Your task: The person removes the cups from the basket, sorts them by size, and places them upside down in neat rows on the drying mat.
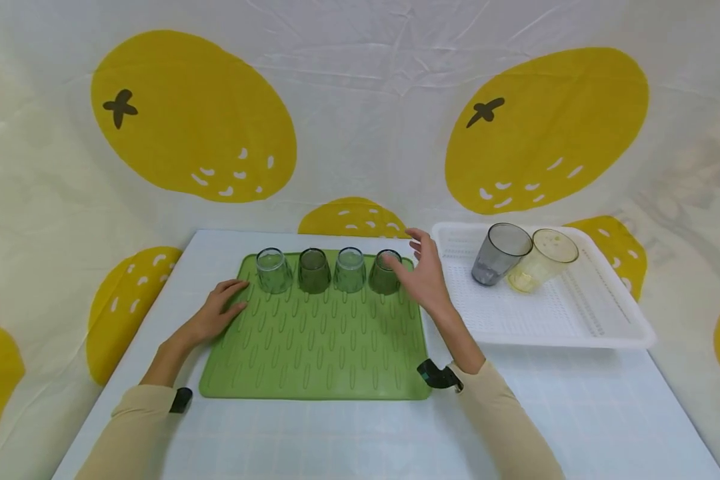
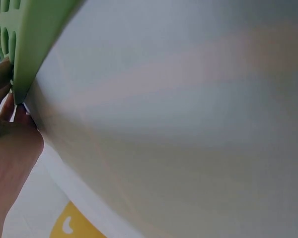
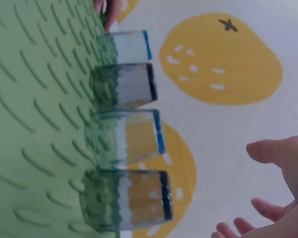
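Observation:
Four glasses stand in a row along the back of a green mat: a clear one, a dark one, another clear one and a dark one at the right end. My right hand is beside and above that last glass, thumb and fingers spread, holding nothing. The right wrist view shows a gap between this hand and the end dark glass. My left hand rests on the mat's left edge; in the left wrist view its fingers touch the mat's rim.
At the right, a white basket holds a grey glass and a yellowish glass, both leaning and side by side. A white cloth with yellow fruit shapes hangs behind the pale table.

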`<state>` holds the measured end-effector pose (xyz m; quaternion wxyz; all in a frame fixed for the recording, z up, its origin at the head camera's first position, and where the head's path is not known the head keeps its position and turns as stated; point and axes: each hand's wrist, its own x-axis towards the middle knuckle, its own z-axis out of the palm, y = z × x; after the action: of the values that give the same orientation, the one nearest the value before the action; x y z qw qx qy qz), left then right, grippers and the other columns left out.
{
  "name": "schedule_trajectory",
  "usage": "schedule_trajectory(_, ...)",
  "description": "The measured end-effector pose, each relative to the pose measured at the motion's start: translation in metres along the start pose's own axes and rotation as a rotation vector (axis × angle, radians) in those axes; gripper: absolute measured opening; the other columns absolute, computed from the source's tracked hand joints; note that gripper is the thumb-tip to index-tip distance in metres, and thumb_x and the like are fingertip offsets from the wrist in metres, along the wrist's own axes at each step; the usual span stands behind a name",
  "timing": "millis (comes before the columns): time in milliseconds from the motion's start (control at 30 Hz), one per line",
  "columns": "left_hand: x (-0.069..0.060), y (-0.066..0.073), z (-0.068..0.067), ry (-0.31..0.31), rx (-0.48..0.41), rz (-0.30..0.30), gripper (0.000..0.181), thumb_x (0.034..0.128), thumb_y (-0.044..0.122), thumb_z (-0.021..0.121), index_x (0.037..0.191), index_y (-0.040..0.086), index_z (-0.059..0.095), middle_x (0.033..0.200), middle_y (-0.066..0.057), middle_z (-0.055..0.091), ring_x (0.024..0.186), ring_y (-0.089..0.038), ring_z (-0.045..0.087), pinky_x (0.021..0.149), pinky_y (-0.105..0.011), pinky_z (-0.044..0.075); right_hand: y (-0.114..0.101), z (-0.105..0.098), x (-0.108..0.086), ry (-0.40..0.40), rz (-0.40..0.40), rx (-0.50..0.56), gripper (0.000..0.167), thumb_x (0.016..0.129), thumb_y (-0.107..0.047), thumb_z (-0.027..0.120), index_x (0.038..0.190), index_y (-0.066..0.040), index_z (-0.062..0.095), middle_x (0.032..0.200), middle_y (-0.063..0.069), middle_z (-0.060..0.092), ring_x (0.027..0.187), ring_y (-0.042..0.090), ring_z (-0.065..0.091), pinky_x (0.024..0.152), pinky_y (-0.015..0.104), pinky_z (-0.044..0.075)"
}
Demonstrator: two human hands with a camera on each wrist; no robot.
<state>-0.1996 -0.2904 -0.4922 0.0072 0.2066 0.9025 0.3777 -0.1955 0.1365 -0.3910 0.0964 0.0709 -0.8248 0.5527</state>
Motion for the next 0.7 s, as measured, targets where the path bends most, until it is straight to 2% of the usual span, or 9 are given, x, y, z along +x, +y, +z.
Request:
schedule_trajectory(233,0.001,0.001,0.0,0.003,-0.024,-0.003,0.046,0.1032,-0.004,0.055,0.144,-0.019,0.041,0.147,-0.042,0.031,0.137,-0.061,0.026,0.109,-0.075,0.023,-0.001,-0.029,0.01,0.041,-0.057,-0.042,0.064,0.098,-0.021,0.074,0.149,0.0,0.042,0.152,0.019,0.043,0.142,0.035,0.041,0.12,0.047,0.031)
schedule_trajectory(467,0.001,0.001,0.001,0.006,-0.027,-0.005,0.045,0.1036,-0.003,0.055,0.144,-0.018,0.041,0.147,-0.041,0.031,0.136,-0.061,0.025,0.107,-0.076,0.023,0.004,-0.056,0.02,0.1,-0.085,-0.07,0.06,0.097,-0.017,0.073,0.145,0.004,0.044,0.149,0.021,0.046,0.14,0.04,0.041,0.119,0.051,0.031)
schedule_trajectory(700,0.001,0.0,0.001,-0.002,-0.017,-0.008,0.045,0.1039,-0.003,0.054,0.144,-0.018,0.041,0.146,-0.042,0.03,0.136,-0.062,0.025,0.107,-0.076,0.023,0.008,-0.082,0.025,0.153,-0.068,-0.133,0.06,0.096,-0.017,0.073,0.144,0.006,0.045,0.147,0.023,0.046,0.138,0.039,0.041,0.118,0.051,0.03)
